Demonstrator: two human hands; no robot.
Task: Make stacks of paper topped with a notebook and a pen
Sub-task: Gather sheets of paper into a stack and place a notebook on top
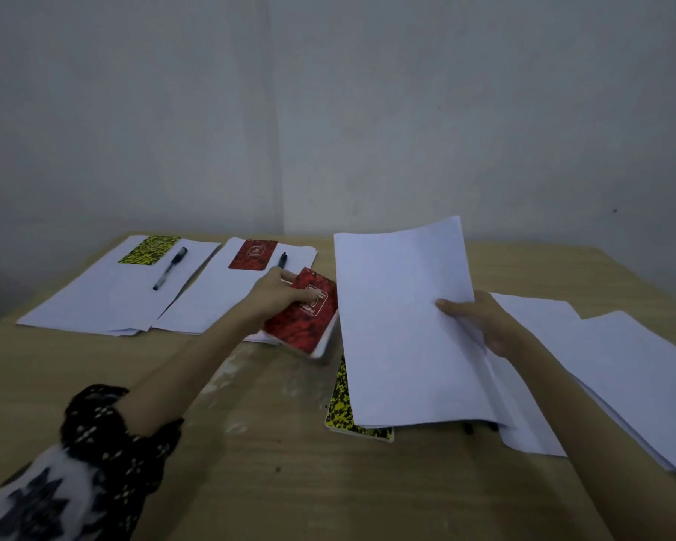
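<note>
My left hand (280, 296) grips a red spiral notebook (303, 320) near the table's middle, tilted off the surface. My right hand (481, 324) holds a sheaf of white paper (399, 326) by its right edge, raised and slanted. A yellow-black notebook (342, 411) lies partly hidden under that sheaf. At the far left a paper stack (102, 298) carries a yellow-black notebook (149, 249) and a pen (169, 268). Beside it a second stack (211, 302) carries a red notebook (252, 254) and a pen (282, 260).
Loose white sheets (617, 369) spread over the right side of the wooden table (250, 482). A dark object, perhaps pens (481, 426), peeks out beneath the held sheaf. A grey wall stands right behind the table's far edge.
</note>
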